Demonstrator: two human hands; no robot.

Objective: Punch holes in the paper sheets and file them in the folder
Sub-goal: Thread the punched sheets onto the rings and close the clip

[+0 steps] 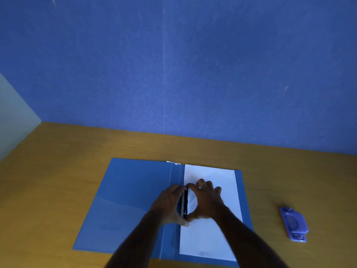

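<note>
A blue folder lies open on the wooden desk. White paper sheets lie on its right half, against the spine. A black clip mechanism runs along the sheets' left edge. My left hand grips the clip from the left, thumb at its near end. My right hand pinches it from the right, with forefinger at the far end and thumb at the near end, the other fingers spread over the paper.
A purple hole punch lies on the desk to the right of the folder. A blue partition wall stands behind the desk, and a pale wall closes the left side.
</note>
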